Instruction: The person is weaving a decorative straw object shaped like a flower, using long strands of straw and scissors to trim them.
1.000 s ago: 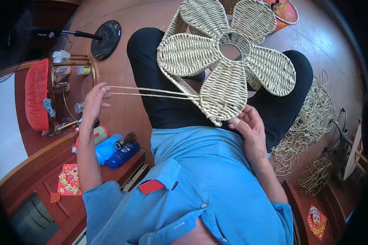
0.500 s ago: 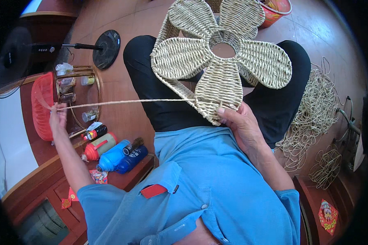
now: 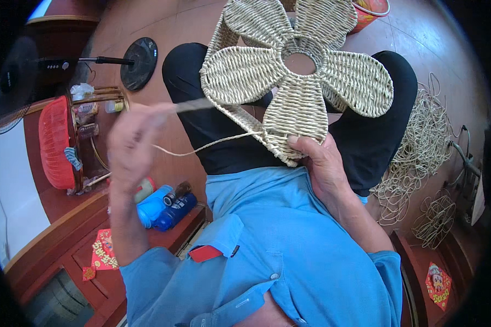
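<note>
A flower-shaped straw weaving (image 3: pixel 296 101) lies over my knees, with a round hole at its centre and several broad petals. A braided straw edge and more weaving show beneath it. My right hand (image 3: pixel 324 163) grips the lowest petal's near end, thumb on top, the other fingers mostly hidden below. To the left, my left hand (image 3: pixel 133 143) is raised and smeared by motion. From its closed fingers a thin, pale, flat tool (image 3: pixel 193 105) points toward the weaving; its kind is too blurred to tell. A slack straw cord (image 3: pixel 213 144) runs from the petal's edge toward the left hand.
A large tangle of straw cord (image 3: pixel 420 147) and a smaller coil (image 3: pixel 435 220) lie at the right. On the left are a standing fan's base (image 3: pixel 139 64), a red mesh basket (image 3: pixel 53 147), a rack (image 3: pixel 101 98) with jars, and blue bottles (image 3: pixel 175 211).
My left hand has moved right, from the far left toward the weaving, and the taut cord has gone slack. The right hand keeps its hold on the petal.
</note>
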A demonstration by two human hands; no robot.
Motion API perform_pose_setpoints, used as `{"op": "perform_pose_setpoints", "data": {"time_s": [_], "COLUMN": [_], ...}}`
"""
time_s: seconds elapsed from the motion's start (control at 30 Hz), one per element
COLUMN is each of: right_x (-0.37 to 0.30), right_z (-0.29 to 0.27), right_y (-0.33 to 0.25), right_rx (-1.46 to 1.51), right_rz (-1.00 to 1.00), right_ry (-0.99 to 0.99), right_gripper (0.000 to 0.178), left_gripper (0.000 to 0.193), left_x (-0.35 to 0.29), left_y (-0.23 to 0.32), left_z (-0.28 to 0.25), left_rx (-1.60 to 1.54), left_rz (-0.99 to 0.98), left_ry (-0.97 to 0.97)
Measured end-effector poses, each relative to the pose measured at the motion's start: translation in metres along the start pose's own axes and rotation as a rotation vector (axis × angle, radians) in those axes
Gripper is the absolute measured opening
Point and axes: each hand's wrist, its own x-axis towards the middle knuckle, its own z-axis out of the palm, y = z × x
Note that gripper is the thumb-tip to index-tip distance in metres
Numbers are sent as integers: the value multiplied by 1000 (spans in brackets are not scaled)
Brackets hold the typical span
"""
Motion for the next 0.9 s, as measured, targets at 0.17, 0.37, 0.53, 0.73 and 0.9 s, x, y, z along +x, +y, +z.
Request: {"op": "perform_pose_setpoints", "data": {"time_s": [0.17, 0.37, 0.53, 0.73, 0.9], "right_x": [2, -3, -4, -6, -6], "right_z": [0, 2, 5, -2, -12], "right_y": [-1, -5, -6, -7, -6], "right_rx": [11, 43, 21, 43, 30], "right_rz": [-3, 34, 25, 45, 74], "right_ry": [-4, 1, 33, -2, 5], "right_gripper": [47, 47, 46, 40, 39], "left_gripper": [20, 12, 14, 16, 13], "left_x": [8, 10, 15, 19, 18], "left_y": [55, 57, 52, 54, 52], "left_z": [45, 63, 65, 84, 97], "left_rx": [-302, -155, 101, 40, -126], "left_rz": [8, 58, 265, 318, 190], "left_ry": [-129, -35, 55, 11, -30]}}
